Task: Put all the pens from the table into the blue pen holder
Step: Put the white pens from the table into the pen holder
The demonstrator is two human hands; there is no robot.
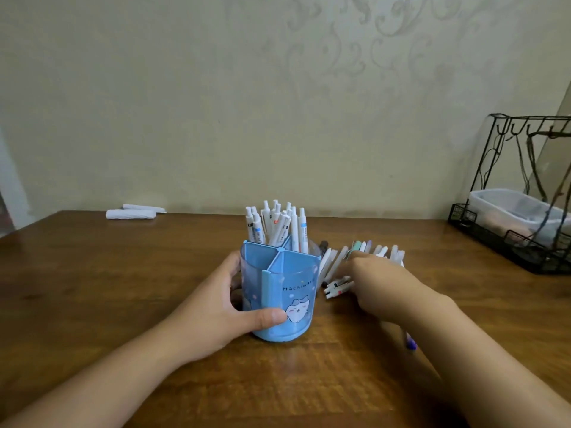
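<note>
The blue pen holder (287, 291) stands mid-table, divided into compartments, with a cat drawing on its front. Several white pens (278, 225) stand upright in its far compartments; the near compartments look empty. My left hand (222, 307) grips the holder from the left, thumb across its front. A pile of loose pens (340, 264) lies on the table just right of the holder. My right hand (380, 281) lies over that pile, fingers pointing left and touching the pens; I cannot see whether it holds one. A purple pen (410, 343) sticks out beneath my right forearm.
A black wire rack (506, 239) holding a clear plastic box (513, 211) stands at the back right. Two white paper rolls (131, 213) lie at the table's far left edge, against the wall. The wooden table (92, 288) stretches left and forward.
</note>
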